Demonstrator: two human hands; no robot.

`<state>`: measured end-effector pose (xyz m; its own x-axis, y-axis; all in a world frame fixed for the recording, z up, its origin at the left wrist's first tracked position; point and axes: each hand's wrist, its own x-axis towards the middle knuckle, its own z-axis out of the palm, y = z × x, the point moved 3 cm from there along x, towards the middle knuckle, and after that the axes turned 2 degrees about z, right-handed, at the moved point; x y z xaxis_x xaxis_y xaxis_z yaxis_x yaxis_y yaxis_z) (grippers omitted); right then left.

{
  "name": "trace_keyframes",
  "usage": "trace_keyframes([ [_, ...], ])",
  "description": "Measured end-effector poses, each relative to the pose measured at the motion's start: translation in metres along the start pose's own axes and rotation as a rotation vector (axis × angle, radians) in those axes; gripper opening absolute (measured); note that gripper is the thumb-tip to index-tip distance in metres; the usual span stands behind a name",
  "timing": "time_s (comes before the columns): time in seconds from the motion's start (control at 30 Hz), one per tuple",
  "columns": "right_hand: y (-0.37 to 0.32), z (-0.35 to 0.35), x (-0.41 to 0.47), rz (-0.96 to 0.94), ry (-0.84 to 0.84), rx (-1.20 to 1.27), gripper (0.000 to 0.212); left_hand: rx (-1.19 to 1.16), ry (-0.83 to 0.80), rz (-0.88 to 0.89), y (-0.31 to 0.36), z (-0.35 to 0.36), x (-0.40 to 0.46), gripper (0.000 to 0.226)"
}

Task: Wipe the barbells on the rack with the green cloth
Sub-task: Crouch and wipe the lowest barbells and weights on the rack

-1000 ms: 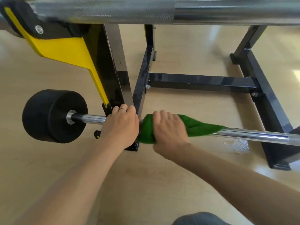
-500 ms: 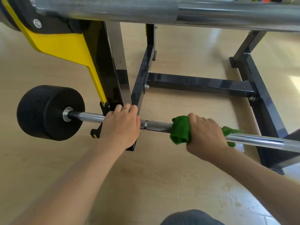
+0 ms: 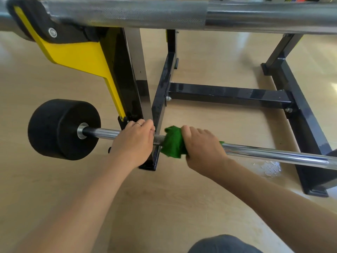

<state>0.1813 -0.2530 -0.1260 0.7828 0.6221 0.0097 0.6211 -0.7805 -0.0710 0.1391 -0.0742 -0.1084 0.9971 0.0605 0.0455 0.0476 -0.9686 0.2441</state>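
Left hand (image 3: 134,141) grips the lower chrome steel barbell (image 3: 273,154) beside the black rack upright (image 3: 160,99), apparently steadying it. Right hand (image 3: 202,148) clasps the green terry cloth (image 3: 172,142) around the shaft, positioned for wiping.

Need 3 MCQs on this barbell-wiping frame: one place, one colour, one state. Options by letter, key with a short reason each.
1. Where is the green cloth?
A. On the floor
B. Wrapped round the lower barbell, just right of the left hand
C. Draped on the upper barbell

2. What colour is the bracket under the upper barbell?
A. Red
B. Blue
C. Yellow

3. What is the right hand doing?
A. Gripping the cloth round the bar
B. Hanging free
C. Resting flat on the weight

Key: 1 B, the cloth sits on the bar between the two hands. 2 C, the bracket on the rack upright is plainly yellow. 3 A, its fingers curl over cloth and bar.
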Motion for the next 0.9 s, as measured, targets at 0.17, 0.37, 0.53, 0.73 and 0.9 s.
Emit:
trace_keyframes([
  [0.17, 0.023, 0.005, -0.023, 0.103, 0.053, -0.178, 0.044, 0.091, 0.03, 0.013, 0.002, 0.0, 0.001, 0.013],
  [0.37, -0.037, -0.005, 0.022, 0.144, -0.099, -0.066, 0.038, 0.094, 0.005, 0.024, 0.006, -0.004, 0.007, 0.013],
  [0.53, -0.069, 0.0, 0.048, 0.06, -0.08, -0.014, 0.041, -0.113, -0.082, -0.087, -0.016, -0.008, 0.009, 0.019],
  [0.73, -0.023, -0.002, 0.003, -0.047, 0.005, -0.105, 0.068, -0.199, -0.15, -0.027, -0.009, -0.013, 0.002, 0.02],
  [0.9, -0.017, -0.008, -0.006, 0.084, -0.08, -0.147, 0.052, -0.276, -0.189, -0.002, -0.01, -0.022, -0.006, 0.016],
])
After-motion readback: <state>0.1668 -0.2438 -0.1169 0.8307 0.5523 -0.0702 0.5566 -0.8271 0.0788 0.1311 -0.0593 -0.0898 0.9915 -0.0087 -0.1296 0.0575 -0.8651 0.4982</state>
